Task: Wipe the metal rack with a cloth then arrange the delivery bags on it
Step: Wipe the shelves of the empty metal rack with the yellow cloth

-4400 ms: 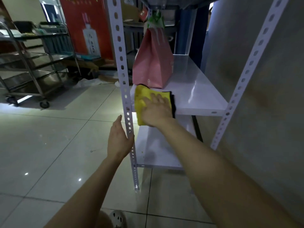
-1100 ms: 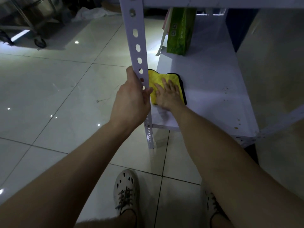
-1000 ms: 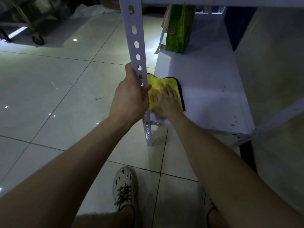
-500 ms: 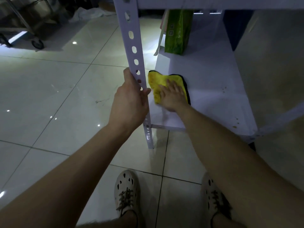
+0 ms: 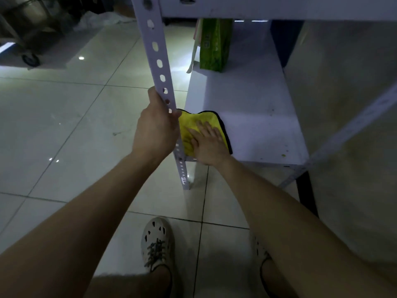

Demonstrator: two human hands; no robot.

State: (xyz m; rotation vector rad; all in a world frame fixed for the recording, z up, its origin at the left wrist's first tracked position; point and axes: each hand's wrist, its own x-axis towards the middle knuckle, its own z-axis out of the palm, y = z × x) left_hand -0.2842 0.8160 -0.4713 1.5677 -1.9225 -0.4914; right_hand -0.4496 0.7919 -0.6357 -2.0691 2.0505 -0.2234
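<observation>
Wiping is judged in progress; arranging of bags not yet begun.

Left hand (image 5: 158, 130): fingers and thumb wrapped around the upright post (image 5: 158, 61) of the metal rack (image 5: 214, 9), low on the post, bracing it.

Right hand (image 5: 209, 145): flat, fingers straight and slightly spread, pressing the yellow cloth (image 5: 193, 119) onto the lowest shelf (image 5: 253, 125). The cloth lies just to the right of the post, at the shelf's near corner, with its left edge touching the post.

Handling of the cloth: soft, limp and light, with a dark bound edge. It bunches under the palm, so a flat press with the whole hand suits it better than a pinch. It should slide readily on the smooth painted shelf.

Handling of the rack: stiff, thin sheet metal (likely light enough to shift when pushed, hence the bracing grip). The perforated post gives a sure hold.

Outstanding: small specks (image 5: 283, 155) show at the shelf's front edge, well to the right of the post; these appear unwiped.

One green bag (image 5: 214, 46) stands upright on the same shelf, beyond the post toward the back. It looks like a light, creasable thing; its top is hidden by the shelf above, so the handles cannot be confirmed.
</observation>
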